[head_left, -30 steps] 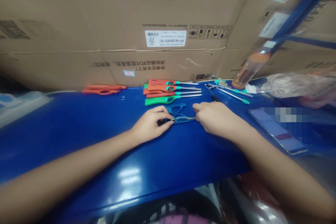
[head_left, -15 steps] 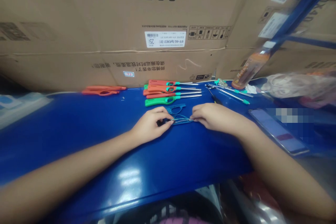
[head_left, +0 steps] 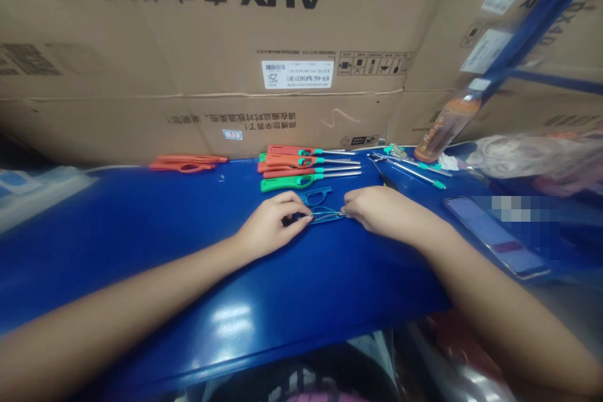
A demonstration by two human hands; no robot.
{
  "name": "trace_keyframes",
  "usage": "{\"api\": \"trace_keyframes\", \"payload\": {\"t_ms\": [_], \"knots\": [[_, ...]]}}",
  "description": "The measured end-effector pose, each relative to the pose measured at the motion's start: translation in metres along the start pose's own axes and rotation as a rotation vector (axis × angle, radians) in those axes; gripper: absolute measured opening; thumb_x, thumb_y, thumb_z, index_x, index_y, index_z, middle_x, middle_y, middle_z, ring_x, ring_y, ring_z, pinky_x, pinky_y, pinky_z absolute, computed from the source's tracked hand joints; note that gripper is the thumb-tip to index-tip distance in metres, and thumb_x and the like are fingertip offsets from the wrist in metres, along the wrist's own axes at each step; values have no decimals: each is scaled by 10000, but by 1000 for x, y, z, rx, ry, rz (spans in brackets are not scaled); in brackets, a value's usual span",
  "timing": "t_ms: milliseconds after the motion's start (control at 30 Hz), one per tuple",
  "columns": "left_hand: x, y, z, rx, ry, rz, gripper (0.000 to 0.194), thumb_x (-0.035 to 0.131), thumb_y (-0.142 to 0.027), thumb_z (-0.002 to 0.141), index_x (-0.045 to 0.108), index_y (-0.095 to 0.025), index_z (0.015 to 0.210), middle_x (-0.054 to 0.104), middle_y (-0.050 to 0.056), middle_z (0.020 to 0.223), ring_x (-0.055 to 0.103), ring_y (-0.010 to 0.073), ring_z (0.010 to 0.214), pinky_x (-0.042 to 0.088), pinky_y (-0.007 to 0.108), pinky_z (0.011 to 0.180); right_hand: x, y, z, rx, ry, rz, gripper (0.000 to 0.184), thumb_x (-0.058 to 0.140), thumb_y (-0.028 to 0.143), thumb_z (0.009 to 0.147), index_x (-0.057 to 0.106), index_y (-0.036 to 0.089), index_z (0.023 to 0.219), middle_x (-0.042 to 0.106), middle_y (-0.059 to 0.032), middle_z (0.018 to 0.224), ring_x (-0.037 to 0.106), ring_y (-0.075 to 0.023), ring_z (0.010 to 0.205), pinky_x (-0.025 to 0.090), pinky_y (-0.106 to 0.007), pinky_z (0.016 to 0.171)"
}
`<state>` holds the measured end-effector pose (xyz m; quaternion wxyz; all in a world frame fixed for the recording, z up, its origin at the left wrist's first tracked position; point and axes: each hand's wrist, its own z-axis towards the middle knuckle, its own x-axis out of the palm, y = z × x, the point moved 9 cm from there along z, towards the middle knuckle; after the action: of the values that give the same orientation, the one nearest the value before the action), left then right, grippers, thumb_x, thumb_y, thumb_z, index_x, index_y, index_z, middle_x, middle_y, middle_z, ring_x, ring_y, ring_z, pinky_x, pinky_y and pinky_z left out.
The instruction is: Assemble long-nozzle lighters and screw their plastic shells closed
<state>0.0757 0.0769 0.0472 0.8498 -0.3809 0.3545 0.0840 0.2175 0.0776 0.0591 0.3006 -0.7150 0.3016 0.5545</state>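
My left hand [head_left: 271, 224] and my right hand [head_left: 379, 210] rest on the blue table [head_left: 155, 245], fingers pinched on the two ends of a blue lighter shell [head_left: 325, 215] with a thin metal tube in it. A second blue shell half [head_left: 316, 195] lies just behind it. Further back lies a row of assembled lighters [head_left: 306, 166], orange and green with metal tubes. Two orange shell halves [head_left: 186, 163] lie to the left.
Large cardboard boxes [head_left: 211, 50] stand behind the table. Loose metal tubes with teal tips [head_left: 414, 168], an orange bottle [head_left: 445, 129] and a plastic bag [head_left: 532, 157] sit at the right. A phone [head_left: 494, 242] lies near my right forearm.
My right hand has slid a little left along the blue shell towards my left hand. The left hand has stayed in place.
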Motion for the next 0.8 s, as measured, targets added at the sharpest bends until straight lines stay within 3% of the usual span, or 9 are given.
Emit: {"api": "trace_keyframes", "payload": {"t_ms": [500,700,800], "knots": [[-2,0,2,10,3,-9,116,646,-208,935,753,-171,962,684,40,905,584,110,698,470,221,626,2,2,-5,-89,-93,137,208,578,190,941,747,162,822,702,-65,878,653,-197,798,409,-298,692],[-1,1,2,9,18,5,117,647,-202,934,756,-176,968,686,40,901,608,122,733,480,227,650,-8,4,-2,-170,-286,371,155,623,243,935,709,182,1049,674,-61,1005,636,-168,854,445,-262,714],[-1,2,2,15,19,2,117,644,-204,936,754,-176,964,690,44,901,620,130,755,483,229,661,-11,14,-1,-232,-362,339,150,602,245,950,705,205,1051,669,-44,1012,627,-151,822,425,-253,691]]}}
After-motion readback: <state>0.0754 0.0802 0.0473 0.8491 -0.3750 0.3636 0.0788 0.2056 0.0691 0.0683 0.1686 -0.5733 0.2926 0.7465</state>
